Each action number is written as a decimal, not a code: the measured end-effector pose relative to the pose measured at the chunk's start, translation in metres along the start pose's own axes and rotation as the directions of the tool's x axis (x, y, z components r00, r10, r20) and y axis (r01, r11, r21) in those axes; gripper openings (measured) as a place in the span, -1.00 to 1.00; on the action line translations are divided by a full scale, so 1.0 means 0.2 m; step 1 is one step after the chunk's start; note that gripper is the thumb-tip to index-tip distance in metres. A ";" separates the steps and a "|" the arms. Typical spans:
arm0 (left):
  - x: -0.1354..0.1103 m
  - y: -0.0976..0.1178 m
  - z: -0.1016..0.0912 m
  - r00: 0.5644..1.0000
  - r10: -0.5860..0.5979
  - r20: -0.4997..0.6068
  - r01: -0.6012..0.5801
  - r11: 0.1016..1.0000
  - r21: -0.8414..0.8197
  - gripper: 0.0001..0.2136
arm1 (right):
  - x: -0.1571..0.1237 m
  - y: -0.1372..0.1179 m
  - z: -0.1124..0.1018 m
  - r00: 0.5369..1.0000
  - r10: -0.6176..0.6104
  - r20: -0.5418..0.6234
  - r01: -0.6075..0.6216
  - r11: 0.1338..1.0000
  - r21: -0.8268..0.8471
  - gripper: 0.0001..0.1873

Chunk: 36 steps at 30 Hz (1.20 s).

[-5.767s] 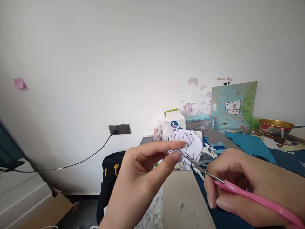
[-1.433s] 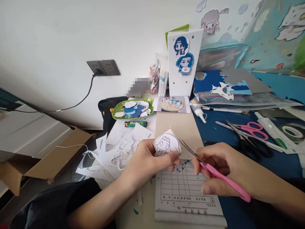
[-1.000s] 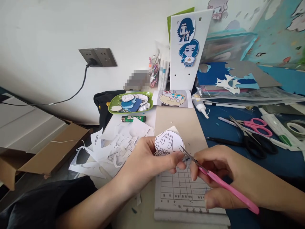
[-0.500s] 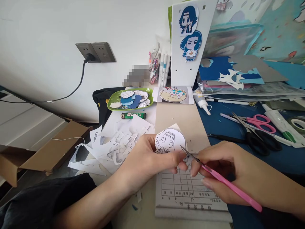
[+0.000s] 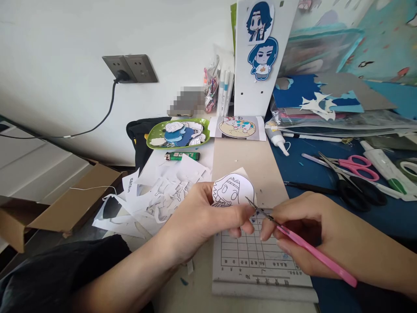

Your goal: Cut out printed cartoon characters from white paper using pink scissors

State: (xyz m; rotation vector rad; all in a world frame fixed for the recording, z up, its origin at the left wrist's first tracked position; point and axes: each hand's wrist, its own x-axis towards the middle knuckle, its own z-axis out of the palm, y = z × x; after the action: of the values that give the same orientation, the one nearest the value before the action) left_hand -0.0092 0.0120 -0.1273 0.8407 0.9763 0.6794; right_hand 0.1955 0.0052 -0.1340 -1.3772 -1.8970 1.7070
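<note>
My left hand is closed, pinching a white paper cutout between thumb and fingers. A cartoon head with long hair and a headband is drawn on it in black outline, and its lower part hides behind my thumb. My right hand grips a pink-handled craft knife like a pen. The slim pointed metal blade is at the right edge of the cutout, close to my left thumb tip; whether it touches the paper I cannot tell. Below both hands lies a printed form pad with a grid.
White paper scraps heap at left, near a green lighter. Behind stands a green tray of cutouts. At right lie black scissors, pink scissors, a glue bottle and a white tube.
Both hands, the cutout and the craft knife hold nearly the same pose. The background has shifted slightly upward in the view.
</note>
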 end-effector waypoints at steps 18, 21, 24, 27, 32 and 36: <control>0.00 -0.01 0.00 1.000 0.027 -0.005 -0.028 0.999 -0.017 -0.84 | 0.00 0.04 0.02 0.999 -0.014 0.043 0.015 0.999 -0.034 -0.89; 0.00 -0.02 0.00 0.999 0.046 0.009 -0.046 0.999 -0.016 -0.84 | -0.01 0.00 0.00 0.999 -0.020 0.050 0.020 1.000 0.002 -0.85; 0.00 -0.02 0.00 0.999 0.053 0.004 -0.053 0.998 -0.026 -0.84 | -0.01 -0.01 -0.03 0.996 -0.004 0.089 0.007 0.999 -0.032 -0.76; 0.00 -0.02 -0.01 0.999 0.053 -0.009 -0.053 0.998 -0.029 -0.83 | -0.02 0.00 -0.07 0.982 0.027 0.185 -0.014 0.997 -0.073 -0.79; 0.01 -0.03 -0.03 0.999 0.036 -0.020 -0.037 0.999 -0.030 -0.82 | -0.02 0.05 -0.12 0.965 0.011 0.261 0.017 0.994 -0.105 -0.85; 0.01 -0.03 -0.03 0.999 0.031 -0.009 -0.032 0.999 -0.029 -0.82 | -0.02 0.09 -0.14 0.966 -0.009 0.259 0.054 0.984 -0.168 -0.81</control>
State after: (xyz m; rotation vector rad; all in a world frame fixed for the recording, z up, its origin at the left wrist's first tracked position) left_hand -0.0138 0.0115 -0.1354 0.8296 0.9601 0.7232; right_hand 0.2269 0.0174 -0.1401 -1.2229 -2.2433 1.8179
